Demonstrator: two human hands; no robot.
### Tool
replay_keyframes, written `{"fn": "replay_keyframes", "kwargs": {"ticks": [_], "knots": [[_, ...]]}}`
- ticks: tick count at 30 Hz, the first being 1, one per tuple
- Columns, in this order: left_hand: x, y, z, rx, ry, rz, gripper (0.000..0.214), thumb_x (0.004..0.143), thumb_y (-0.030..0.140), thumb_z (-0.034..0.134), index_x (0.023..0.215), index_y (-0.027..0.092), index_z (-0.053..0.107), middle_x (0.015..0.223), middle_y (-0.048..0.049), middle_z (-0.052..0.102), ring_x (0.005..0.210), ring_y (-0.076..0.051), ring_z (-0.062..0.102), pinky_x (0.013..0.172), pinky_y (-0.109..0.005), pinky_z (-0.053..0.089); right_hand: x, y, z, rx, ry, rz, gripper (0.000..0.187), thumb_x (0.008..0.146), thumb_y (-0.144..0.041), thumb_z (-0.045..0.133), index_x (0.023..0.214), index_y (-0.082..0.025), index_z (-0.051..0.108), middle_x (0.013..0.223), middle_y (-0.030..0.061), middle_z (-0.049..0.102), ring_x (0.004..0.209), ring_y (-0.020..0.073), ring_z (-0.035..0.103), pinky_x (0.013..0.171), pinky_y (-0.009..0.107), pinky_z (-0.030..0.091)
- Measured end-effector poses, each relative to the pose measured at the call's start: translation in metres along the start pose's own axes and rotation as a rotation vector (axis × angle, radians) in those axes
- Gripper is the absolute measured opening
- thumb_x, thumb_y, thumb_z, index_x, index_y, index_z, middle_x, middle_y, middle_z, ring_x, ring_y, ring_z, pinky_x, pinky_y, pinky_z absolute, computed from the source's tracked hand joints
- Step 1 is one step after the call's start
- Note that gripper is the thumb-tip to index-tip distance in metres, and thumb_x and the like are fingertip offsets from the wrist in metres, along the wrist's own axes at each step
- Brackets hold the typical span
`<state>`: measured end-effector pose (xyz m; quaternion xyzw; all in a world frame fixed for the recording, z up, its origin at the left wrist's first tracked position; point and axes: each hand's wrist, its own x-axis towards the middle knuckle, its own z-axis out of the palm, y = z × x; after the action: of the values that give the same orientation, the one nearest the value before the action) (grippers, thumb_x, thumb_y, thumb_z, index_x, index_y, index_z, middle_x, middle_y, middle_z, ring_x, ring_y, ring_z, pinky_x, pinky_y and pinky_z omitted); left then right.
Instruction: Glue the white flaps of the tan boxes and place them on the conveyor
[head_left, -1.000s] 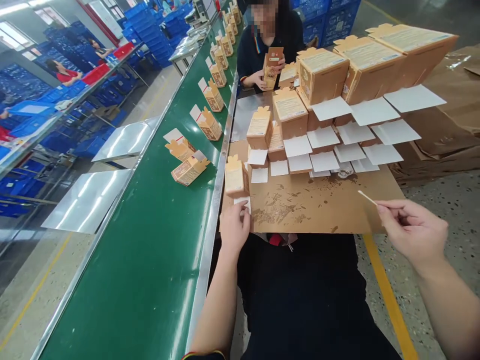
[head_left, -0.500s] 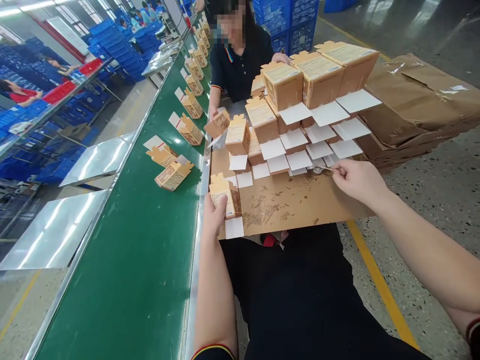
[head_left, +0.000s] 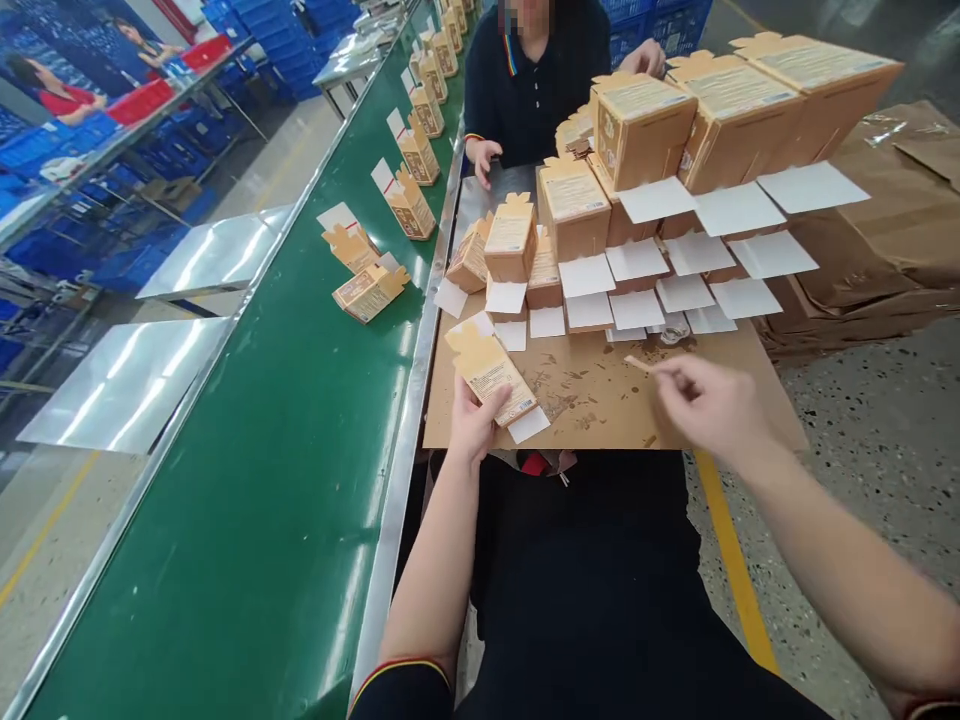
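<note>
Left hand (head_left: 472,425) closed around the near end of one tan carton (head_left: 491,372), which lies tilted at the near-left of the cardboard surface (head_left: 600,410), white flap open. Right hand (head_left: 709,400) pinches one thin stick (head_left: 639,364) over mid-surface. Carton print too small to read. Stacked cartons (head_left: 645,140) behind, count unclear.
</note>
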<state>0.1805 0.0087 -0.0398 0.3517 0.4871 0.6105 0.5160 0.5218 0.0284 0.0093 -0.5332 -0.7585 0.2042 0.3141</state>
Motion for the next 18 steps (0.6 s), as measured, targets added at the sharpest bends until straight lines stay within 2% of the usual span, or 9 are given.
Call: {"fn": "replay_keyframes", "kwargs": {"ticks": [3, 5, 7, 9, 13, 18], "knots": [[-0.003, 0.008, -0.005, 0.034, -0.079, -0.053, 0.086, 0.074, 0.051, 0.107, 0.144, 0.030, 0.061, 0.138, -0.0110, 0.080, 0.132, -0.034, 0.078, 0.112, -0.051, 0.065, -0.037, -0.034, 0.056, 0.122, -0.014, -0.181, 0.020, 0.109, -0.018, 0.059, 0.107, -0.021, 0.078, 0.074, 0.0002, 0.072, 0.058, 0.0142, 0.061, 0.061, 0.029, 0.046], [-0.003, 0.013, -0.010, 0.070, -0.095, -0.060, 0.086, 0.072, 0.050, 0.108, 0.140, 0.030, 0.060, 0.137, -0.0093, 0.080, 0.133, -0.033, 0.078, 0.112, -0.050, 0.065, -0.051, -0.050, 0.091, 0.101, -0.002, -0.257, 0.023, 0.108, -0.013, 0.056, 0.101, -0.022, 0.076, 0.073, 0.0007, 0.071, 0.062, 0.0157, 0.061, 0.065, 0.030, 0.048], [-0.003, 0.017, -0.012, 0.110, -0.097, -0.056, 0.085, 0.071, 0.049, 0.109, 0.138, 0.031, 0.059, 0.136, -0.0086, 0.080, 0.132, -0.032, 0.078, 0.112, -0.049, 0.066, -0.057, -0.057, 0.114, 0.041, 0.011, -0.296, 0.025, 0.107, -0.009, 0.055, 0.096, -0.021, 0.073, 0.069, 0.0005, 0.067, 0.061, 0.0166, 0.058, 0.066, 0.031, 0.046], [-0.004, 0.018, -0.013, 0.141, -0.091, -0.058, 0.085, 0.070, 0.049, 0.109, 0.136, 0.030, 0.060, 0.136, -0.0093, 0.080, 0.130, -0.032, 0.079, 0.111, -0.050, 0.066, -0.060, -0.056, 0.125, -0.028, 0.008, -0.307, 0.026, 0.106, -0.007, 0.053, 0.092, -0.020, 0.071, 0.066, 0.0002, 0.063, 0.060, 0.0169, 0.054, 0.067, 0.032, 0.044], [-0.008, 0.015, -0.012, 0.175, -0.088, -0.087, 0.088, 0.069, 0.050, 0.109, 0.139, 0.027, 0.062, 0.132, -0.0115, 0.081, 0.128, -0.034, 0.079, 0.111, -0.053, 0.065, -0.063, -0.052, 0.132, -0.114, -0.029, -0.333, 0.029, 0.107, -0.006, 0.051, 0.087, -0.020, 0.067, 0.066, 0.0009, 0.060, 0.062, 0.0176, 0.053, 0.069, 0.033, 0.041], [-0.019, 0.010, -0.012, 0.244, -0.095, -0.050, 0.089, 0.068, 0.052, 0.109, 0.138, 0.027, 0.061, 0.132, -0.0121, 0.080, 0.126, -0.035, 0.080, 0.110, -0.054, 0.066, -0.067, -0.059, 0.141, -0.103, -0.040, -0.418, 0.031, 0.107, -0.004, 0.051, 0.085, -0.020, 0.066, 0.067, 0.0006, 0.061, 0.062, 0.0169, 0.051, 0.070, 0.034, 0.040]]}}
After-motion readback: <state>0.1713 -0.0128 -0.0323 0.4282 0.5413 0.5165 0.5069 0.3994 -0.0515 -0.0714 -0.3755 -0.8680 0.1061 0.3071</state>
